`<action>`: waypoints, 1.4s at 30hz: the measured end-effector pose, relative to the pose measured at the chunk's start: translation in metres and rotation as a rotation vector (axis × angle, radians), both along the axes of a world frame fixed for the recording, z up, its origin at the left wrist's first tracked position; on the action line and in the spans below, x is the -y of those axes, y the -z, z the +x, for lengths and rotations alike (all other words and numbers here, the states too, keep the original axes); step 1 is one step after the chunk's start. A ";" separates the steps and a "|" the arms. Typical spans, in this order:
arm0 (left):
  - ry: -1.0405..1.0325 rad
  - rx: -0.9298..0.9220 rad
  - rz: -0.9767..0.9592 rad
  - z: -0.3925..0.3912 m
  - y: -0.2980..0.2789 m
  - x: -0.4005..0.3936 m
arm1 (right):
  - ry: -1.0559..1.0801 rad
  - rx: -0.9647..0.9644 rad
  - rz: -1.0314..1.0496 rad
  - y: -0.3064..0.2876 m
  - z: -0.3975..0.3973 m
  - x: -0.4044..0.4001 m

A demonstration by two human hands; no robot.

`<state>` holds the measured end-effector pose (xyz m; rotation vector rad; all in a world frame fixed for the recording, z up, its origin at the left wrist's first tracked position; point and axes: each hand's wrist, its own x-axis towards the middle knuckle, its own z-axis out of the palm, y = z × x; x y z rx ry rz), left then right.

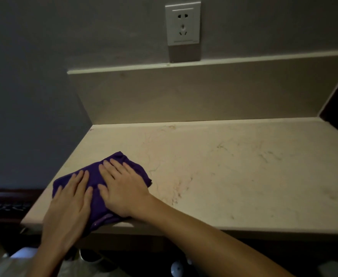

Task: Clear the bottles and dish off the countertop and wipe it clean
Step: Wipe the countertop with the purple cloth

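Purple cloth (96,176) on countertop (224,166) — both hands flat.

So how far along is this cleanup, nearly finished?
Clearing looks done: no bottles or dish show on the countertop. Wiping is underway: left hand and right hand press a purple cloth flat at its left end. The stretch to the right seems left.

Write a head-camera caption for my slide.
Both hands press a purple cloth flat on the countertop's left corner.
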<state>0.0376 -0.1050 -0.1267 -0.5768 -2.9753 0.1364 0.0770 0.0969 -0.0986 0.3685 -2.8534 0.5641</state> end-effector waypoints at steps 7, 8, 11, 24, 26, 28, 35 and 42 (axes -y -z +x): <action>0.118 0.015 0.165 0.061 -0.029 -0.147 | 0.186 0.036 0.009 -0.012 0.071 -0.113; 0.139 0.019 0.194 0.076 -0.032 -0.172 | 0.220 0.045 0.016 -0.014 0.089 -0.133; 0.249 -0.007 0.261 0.121 -0.033 -0.241 | 0.336 0.066 0.032 -0.017 0.144 -0.192; 0.675 0.113 0.344 0.237 -0.035 -0.502 | 0.758 0.154 0.048 -0.016 0.313 -0.415; 0.696 0.123 0.334 0.240 -0.036 -0.528 | 0.777 0.162 0.064 -0.016 0.319 -0.441; 0.697 0.139 0.318 0.240 -0.037 -0.550 | 0.779 0.155 0.071 -0.016 0.320 -0.463; 0.645 0.168 0.315 0.234 -0.040 -0.584 | 0.754 0.152 0.109 -0.014 0.312 -0.502; 0.644 0.149 0.301 0.250 -0.039 -0.555 | 0.711 0.134 0.094 -0.009 0.326 -0.487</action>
